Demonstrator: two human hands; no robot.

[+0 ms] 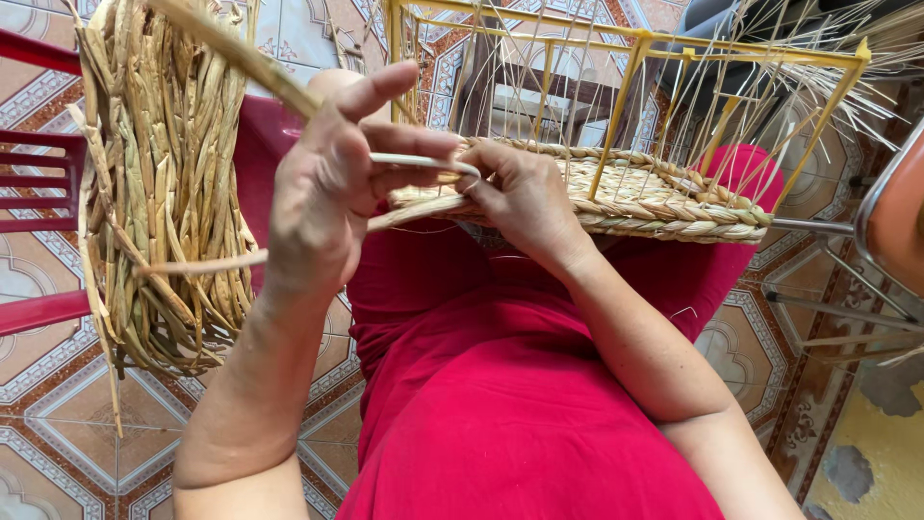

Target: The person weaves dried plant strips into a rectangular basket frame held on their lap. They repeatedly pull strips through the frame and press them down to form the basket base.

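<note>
A half-woven straw basket base [635,197] sits on a yellow wire frame [626,87] resting on my lap in red trousers. My left hand [332,183] is raised in front of it, pinching a pale flat straw strand [423,162] between thumb and fingers. My right hand [520,197] grips the near corner of the woven base, where the strand enters the weave. Thin upright stakes rise from the base inside the frame.
A thick bundle of braided dried straw [159,183] hangs at the left over a red plastic chair [38,173]. Patterned floor tiles [58,424] lie below. A metal chair frame [866,260] stands at the right.
</note>
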